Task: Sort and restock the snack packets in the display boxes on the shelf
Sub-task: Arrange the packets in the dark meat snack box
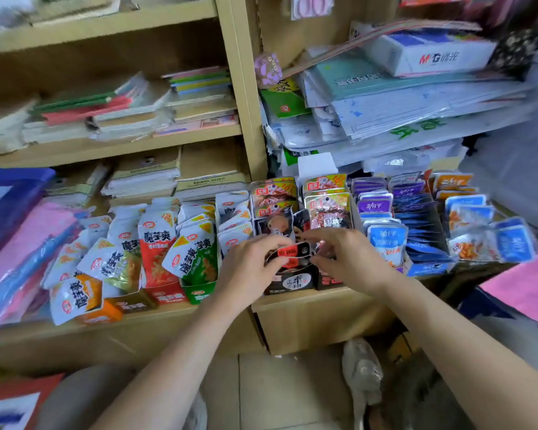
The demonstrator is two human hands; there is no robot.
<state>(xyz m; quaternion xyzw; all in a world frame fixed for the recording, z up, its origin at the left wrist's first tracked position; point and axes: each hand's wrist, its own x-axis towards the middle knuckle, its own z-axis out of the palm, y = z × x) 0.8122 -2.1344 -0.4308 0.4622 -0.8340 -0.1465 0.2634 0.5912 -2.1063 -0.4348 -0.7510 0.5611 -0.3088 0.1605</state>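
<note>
L hand (249, 266) & R hand (347, 257) each pinch an end of one black-red snack pkt (292, 251) in their fingers (272, 243), just above the black display box (292, 283) at shelf (317, 310) front; red box (168, 295) & green box (199, 293) to the left hold white pkts (156, 231), blue pkts (423, 237) packed at right.

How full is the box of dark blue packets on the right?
Full, or nearly: the dark blue packets stand tightly packed in a row from back to front.
</note>
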